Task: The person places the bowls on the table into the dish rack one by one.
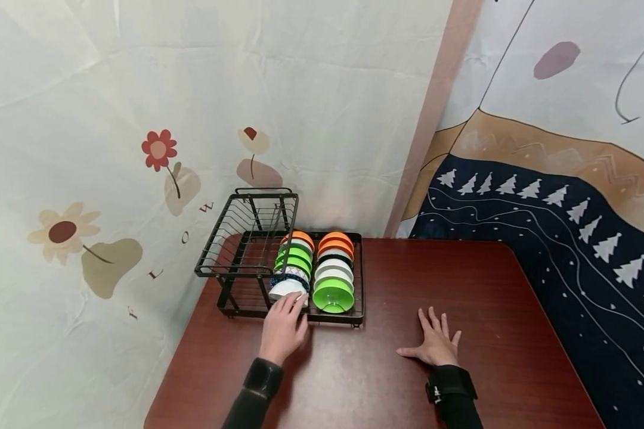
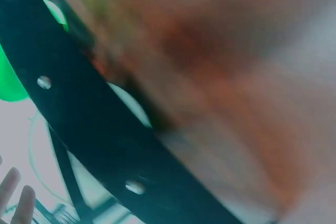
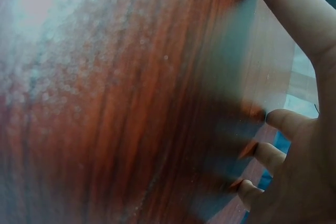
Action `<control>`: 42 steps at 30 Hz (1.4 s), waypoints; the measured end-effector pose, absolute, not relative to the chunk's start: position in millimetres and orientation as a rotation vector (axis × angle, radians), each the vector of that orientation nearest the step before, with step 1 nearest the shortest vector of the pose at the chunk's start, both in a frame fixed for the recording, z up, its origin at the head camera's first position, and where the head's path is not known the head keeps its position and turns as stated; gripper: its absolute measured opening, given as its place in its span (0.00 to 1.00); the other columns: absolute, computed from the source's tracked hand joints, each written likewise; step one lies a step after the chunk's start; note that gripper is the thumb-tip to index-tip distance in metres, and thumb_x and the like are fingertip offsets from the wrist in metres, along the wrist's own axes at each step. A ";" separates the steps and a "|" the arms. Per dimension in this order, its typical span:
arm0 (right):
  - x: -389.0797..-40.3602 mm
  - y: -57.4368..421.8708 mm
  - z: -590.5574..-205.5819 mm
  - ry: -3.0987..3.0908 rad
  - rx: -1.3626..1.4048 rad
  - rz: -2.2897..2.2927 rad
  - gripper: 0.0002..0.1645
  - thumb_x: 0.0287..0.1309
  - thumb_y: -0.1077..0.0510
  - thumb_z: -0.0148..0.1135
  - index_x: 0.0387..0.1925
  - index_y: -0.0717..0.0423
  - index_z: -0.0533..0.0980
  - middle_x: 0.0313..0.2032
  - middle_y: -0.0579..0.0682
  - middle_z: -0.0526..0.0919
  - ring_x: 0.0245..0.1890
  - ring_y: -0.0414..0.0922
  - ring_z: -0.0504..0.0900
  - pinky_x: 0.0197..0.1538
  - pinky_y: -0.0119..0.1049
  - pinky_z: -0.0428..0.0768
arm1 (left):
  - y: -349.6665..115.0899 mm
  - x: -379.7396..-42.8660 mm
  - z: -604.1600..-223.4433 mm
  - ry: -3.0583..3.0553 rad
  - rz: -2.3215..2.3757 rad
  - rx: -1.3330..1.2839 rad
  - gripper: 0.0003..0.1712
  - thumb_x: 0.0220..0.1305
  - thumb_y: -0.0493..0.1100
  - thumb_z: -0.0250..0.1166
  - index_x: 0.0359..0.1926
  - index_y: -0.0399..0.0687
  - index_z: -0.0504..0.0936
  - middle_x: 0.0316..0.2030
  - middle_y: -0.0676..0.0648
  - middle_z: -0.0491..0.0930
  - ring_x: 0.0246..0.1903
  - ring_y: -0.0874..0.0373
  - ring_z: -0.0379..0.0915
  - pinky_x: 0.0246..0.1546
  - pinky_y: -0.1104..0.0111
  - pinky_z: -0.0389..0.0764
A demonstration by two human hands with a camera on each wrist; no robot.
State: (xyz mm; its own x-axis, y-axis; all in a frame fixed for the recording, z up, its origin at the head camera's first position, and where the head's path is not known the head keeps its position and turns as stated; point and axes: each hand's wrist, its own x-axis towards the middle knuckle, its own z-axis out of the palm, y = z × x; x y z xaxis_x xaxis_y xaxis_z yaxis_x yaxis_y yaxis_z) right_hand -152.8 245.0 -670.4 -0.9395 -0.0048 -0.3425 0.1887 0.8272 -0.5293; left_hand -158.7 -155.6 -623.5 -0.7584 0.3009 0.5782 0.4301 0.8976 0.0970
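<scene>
My left hand point(image 1: 281, 329) reaches over the front rail of a black dish rack point(image 1: 364, 286), its fingertips right at the front white bowl point(image 1: 285, 288). Its thumb stands apart from the other fingers, below the bowl. The fingers cover part of that bowl, and the left wrist view is mostly blurred. Behind it, blue-patterned, green and orange bowls stand on edge in a row. A green bowl point(image 1: 333, 296) fronts the second row, to the right of my fingers. My right hand point(image 1: 434, 342) rests on the table with fingers spread and nothing held.
A raised wire basket point(image 1: 225, 241) forms the rack's upper left tier. The rack stands on a reddish-brown table point(image 1: 418, 274) near the back edge. Behind hangs a pale cloth with printed flowers point(image 1: 158, 150); a dark tree-printed cloth point(image 1: 494, 202) covers the right side.
</scene>
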 end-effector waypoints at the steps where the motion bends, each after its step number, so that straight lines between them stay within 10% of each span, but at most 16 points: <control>1: -152.7 244.7 -670.1 2.675 0.140 -0.823 0.87 0.43 0.28 0.88 0.89 0.59 0.47 0.88 0.70 0.38 0.87 0.74 0.28 0.78 0.86 0.24 | -161.8 -154.3 -626.1 -2.485 -0.295 -0.523 0.31 0.61 0.44 0.77 0.67 0.50 0.86 0.61 0.44 0.87 0.60 0.46 0.84 0.62 0.50 0.87; 42: -150.3 248.0 -670.3 2.726 0.086 -0.801 0.81 0.49 0.27 0.84 0.88 0.61 0.51 0.88 0.70 0.42 0.87 0.76 0.32 0.79 0.85 0.26 | -215.8 -109.0 -674.9 -3.108 -0.396 -0.205 0.39 0.68 0.63 0.74 0.75 0.54 0.80 0.72 0.42 0.81 0.71 0.40 0.77 0.72 0.35 0.76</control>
